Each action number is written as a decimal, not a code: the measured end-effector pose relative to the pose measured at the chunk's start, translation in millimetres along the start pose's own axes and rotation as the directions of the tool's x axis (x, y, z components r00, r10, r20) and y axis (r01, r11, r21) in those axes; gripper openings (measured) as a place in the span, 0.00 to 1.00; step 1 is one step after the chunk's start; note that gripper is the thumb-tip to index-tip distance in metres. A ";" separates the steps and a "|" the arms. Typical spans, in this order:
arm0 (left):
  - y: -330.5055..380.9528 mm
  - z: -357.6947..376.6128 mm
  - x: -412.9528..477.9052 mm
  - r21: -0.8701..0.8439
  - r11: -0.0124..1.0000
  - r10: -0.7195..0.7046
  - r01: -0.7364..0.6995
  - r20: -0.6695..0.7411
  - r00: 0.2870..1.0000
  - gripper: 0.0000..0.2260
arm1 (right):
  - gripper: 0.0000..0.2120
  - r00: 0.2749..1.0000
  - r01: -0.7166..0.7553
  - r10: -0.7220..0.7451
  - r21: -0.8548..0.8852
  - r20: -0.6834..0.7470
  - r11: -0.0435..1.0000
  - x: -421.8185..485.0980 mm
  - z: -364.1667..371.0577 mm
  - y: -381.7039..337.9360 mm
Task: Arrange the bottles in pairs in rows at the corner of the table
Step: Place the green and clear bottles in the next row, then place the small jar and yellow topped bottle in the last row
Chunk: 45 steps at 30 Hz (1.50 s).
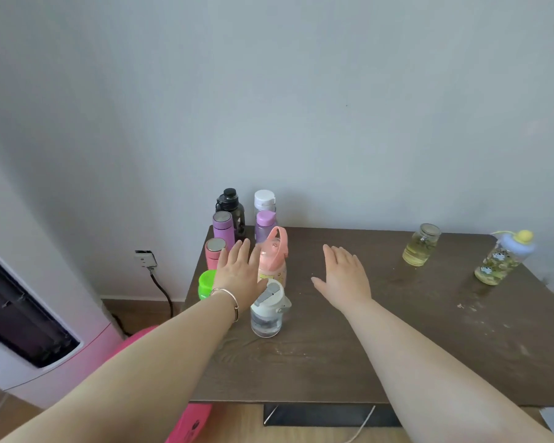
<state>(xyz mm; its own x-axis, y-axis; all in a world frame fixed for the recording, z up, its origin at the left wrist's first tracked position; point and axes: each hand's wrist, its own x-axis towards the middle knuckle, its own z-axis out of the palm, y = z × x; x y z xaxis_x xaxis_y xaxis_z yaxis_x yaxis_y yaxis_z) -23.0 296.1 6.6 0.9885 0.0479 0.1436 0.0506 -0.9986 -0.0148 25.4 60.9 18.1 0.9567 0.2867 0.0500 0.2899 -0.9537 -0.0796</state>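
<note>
Your left hand (239,274) is spread flat with fingers extended, gripping nothing; a thin metal bangle (229,300) circles its wrist. It hovers in front of the bottle cluster and hides most of the green-capped bottle (206,283), of which only a bright plastic lid shows. Your right hand (344,276) is likewise open and empty, palm down over bare tabletop.

Just right of your left hand stand a translucent pink bottle (274,259) with a looped carry handle and, nearer you, a clear rounded bottle (267,313) with a grey flip lid. Behind the fingers rise two cylindrical flasks with brushed-metal tops, one pink (214,252), one purple (223,227). At the far left corner are a black sports bottle (232,207), partly hidden by the purple flask, a clear bottle with a white cap (264,199) and a lilac-capped bottle (265,225). These sit two abreast in rows.

Well apart, at the far right, stand a glass jar (421,246) of yellowish liquid and a tilted-looking printed bottle (502,259) with a yellow knob; its print is too small to read.

The table (381,346) is dark wood-grain, dusty and speckled.
</note>
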 end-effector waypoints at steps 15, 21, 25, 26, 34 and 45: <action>228.0 -23.4 41.5 -0.013 0.996 -0.090 0.090 -0.023 0.996 0.35 | 0.40 0.992 -0.088 0.092 0.044 -0.081 0.995 -21.3 -42.3 216.7; 312.1 -29.4 59.7 -0.037 0.996 -0.084 0.083 -0.015 0.996 0.34 | 0.40 0.978 -0.191 0.195 0.060 -0.076 0.980 -42.7 -50.3 311.7; 363.5 -27.8 74.2 -0.068 0.996 -0.055 0.056 0.007 0.998 0.34 | 0.40 0.960 -0.261 0.266 0.063 -0.085 0.963 -54.6 -51.3 365.9; 375.0 -27.4 78.5 -0.064 0.997 -0.039 0.039 0.009 0.999 0.35 | 0.40 0.954 -0.280 0.285 0.065 -0.088 0.958 -57.1 -50.8 377.8; 438.1 -16.0 132.1 -0.063 0.995 0.083 -0.082 0.006 0.997 0.36 | 0.41 0.883 -0.456 0.465 0.120 -0.066 0.882 -54.0 -41.4 455.7; 481.9 43.3 247.6 -0.126 0.978 0.170 -0.164 0.030 0.985 0.33 | 0.44 0.793 -0.598 0.608 0.144 -0.031 0.788 23.3 -21.2 531.0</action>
<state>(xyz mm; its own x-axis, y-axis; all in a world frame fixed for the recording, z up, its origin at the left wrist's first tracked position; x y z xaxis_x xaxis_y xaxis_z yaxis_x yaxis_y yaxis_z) 252.3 -172.4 -7.9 0.9866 -0.1214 0.1090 -0.1312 -0.9875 0.0869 201.1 -440.7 -1.9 0.9346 -0.3551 0.0220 -0.3403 -0.9101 -0.2365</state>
